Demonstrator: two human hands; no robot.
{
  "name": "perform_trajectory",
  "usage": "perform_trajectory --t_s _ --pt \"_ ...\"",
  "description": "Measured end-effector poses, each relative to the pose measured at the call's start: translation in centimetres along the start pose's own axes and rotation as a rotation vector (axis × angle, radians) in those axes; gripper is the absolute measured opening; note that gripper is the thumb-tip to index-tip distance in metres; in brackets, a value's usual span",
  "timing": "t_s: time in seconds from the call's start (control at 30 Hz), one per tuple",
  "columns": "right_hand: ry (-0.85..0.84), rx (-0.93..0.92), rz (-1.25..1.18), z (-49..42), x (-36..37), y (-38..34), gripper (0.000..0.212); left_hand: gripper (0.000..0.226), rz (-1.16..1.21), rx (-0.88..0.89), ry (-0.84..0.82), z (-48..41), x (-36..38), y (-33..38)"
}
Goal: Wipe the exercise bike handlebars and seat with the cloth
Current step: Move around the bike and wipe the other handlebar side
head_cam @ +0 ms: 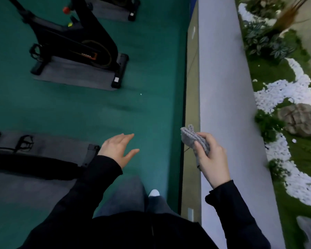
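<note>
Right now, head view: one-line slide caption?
Right hand grips a grey cloth, left hand open, exercise bike ahead on a grey mat, untouched.

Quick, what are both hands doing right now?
Left hand: open, fingers spread, holding nothing.
Right hand: fingers curled round the grey cloth, holding it.

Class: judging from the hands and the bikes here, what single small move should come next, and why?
Probably turn left and step toward the near bike. The right hand already grips the cloth, the left hand is free, and neither touches a bike.
</note>
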State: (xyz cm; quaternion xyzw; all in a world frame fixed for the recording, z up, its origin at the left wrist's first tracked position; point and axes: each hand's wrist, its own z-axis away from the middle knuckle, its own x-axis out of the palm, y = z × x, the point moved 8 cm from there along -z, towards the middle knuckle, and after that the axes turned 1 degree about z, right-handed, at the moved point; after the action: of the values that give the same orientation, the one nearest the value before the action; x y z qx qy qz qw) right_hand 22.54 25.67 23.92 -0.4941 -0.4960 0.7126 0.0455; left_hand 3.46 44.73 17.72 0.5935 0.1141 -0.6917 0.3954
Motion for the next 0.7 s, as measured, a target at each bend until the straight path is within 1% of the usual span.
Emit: perform_trajectory --t_s 0.13,0.27,0.53,0.7 --pt "-0.091 -0.039 0.006 -6.1 2.0 -1.4 0.019 0.061 0.041 -0.102 0.034 -3.4 -1.3 -2.5" --pt "-0.136 -0.094 0.014 -12.9 4.6 -4.2 0.021 0.061 0.073 -0.188 0.055 -8.0 -2.6 -5.5" --pt "-0.188 -0.161 0.029 -27.0 9.7 -10.8 0.02 0.062 0.112 -0.241 0.073 -20.8 -7.8 -10.8" --pt "-0.211 -0.193 0.044 -33.5 12.1 -13.8 0.02 0.06 0.14 -0.288 0.128 -25.9 -11.8 -13.4"
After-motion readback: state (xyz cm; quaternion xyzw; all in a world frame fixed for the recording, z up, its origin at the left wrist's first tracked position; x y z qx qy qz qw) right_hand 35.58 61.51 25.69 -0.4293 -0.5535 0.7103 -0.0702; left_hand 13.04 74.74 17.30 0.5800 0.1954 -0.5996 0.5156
